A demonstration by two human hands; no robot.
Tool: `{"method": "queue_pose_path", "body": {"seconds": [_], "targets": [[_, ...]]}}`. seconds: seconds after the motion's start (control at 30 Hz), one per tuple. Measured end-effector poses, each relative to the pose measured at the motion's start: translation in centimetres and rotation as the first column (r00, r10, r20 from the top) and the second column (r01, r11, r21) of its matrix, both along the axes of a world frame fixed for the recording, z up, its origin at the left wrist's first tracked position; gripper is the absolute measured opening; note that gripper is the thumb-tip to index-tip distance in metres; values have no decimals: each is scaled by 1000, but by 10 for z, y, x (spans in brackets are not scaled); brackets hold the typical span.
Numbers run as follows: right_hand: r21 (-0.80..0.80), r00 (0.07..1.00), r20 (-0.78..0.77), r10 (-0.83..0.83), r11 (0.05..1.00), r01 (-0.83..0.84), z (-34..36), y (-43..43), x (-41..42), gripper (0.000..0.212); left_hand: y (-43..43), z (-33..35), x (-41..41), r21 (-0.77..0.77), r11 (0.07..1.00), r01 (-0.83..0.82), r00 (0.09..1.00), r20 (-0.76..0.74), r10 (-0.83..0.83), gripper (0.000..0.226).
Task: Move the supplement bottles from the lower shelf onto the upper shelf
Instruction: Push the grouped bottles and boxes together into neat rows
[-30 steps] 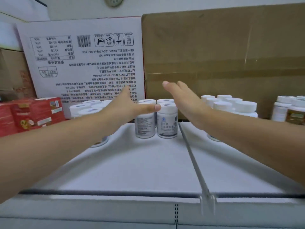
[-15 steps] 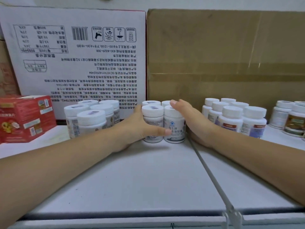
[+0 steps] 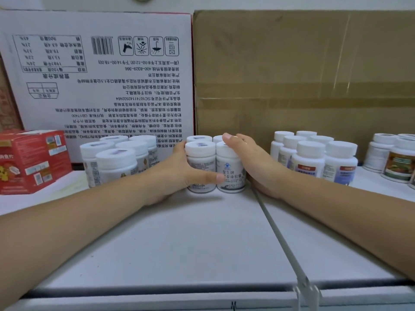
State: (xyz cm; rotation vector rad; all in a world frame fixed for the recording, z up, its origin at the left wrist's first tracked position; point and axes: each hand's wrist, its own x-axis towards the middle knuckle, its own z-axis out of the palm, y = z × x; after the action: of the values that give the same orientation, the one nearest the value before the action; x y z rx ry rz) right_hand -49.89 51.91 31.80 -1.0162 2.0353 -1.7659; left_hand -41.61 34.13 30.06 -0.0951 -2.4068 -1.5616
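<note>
Centre frame: left hand [image 3: 177, 173] curls round, and right hand [image 3: 249, 158] presses flat against, four supplement bottles [image 3: 199, 148] on a white shelf [image 3: 202, 243]. Whether they are arriving or leaving is unclear. Other bottle groups [image 3: 116, 161] flank them.

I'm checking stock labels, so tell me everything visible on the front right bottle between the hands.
The front right bottle is white plastic, by its look, with a white cap and a label bearing a blue emblem, dark Chinese characters and a dark bottom band. It stands upright on the white shelf, touching a twin bottle on its left. The right hand presses its right side and cap; the left hand rests its thumb tip on the label.
</note>
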Motion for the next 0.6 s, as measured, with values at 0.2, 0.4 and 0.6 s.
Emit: {"method": "queue_pose_path", "body": {"seconds": [0.2,0.4,0.6], "targets": [[12,997,-65,-37,999,38,1,4,5,106,3,0,2,-17,999,-34,999,-8,33,111],[5,997,-57,-44,999,44,1,2,5,109,6,1,6,-18,999,-36,999,-4,36,108],[15,997,-54,-48,999,49,10,6,11,99,16,8,20,-69,987,-145,989,0,146,120]]}}
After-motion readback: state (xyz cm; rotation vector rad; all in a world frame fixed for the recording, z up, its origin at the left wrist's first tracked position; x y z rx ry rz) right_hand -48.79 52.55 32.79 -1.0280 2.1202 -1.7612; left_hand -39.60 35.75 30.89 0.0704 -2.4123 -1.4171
